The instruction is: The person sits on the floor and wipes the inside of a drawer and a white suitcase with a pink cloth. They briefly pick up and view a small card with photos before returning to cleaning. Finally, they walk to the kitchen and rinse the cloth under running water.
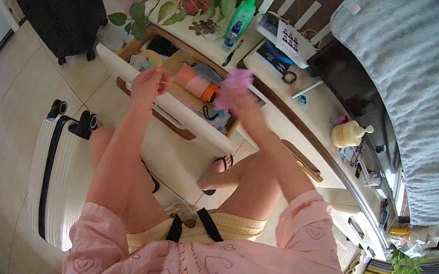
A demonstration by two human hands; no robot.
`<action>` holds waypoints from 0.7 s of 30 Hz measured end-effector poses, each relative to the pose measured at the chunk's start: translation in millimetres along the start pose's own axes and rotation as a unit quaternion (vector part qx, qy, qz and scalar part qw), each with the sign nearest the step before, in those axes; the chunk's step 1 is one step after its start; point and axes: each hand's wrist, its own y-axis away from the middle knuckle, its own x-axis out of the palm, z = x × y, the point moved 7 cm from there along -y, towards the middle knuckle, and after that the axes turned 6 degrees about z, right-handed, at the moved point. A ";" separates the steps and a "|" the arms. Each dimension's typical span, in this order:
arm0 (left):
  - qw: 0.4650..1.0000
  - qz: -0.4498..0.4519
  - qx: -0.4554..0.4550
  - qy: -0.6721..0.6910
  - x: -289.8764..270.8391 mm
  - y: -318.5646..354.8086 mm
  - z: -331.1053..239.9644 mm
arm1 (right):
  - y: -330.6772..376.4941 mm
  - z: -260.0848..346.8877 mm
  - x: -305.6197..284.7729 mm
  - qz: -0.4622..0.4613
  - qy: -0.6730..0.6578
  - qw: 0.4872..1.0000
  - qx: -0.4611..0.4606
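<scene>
"Starting left?"

"Bare left hand (147,81) over the front edge of the open cream drawer with brown wooden trim (188,117). Curled narrow; cannot tell on what, if on anything."

"Just beyond?"

"Pale yellow, curved item (152,57), too small to name."

"Next?"

"Bright orange, roll-shaped bundle with a black end (196,83), lying inside the drawer."

"And right?"

"Soft-looking pink-purple bundle (235,85), blurred, gripped by the bare right hand (243,107) above the drawer's back edge, toward the right corner."
</scene>
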 end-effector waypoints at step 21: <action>1.000 0.019 0.019 0.001 -14.2 15.8 -25.8 | 23.8 26.7 107.9 0.075 0.244 0.933 -0.252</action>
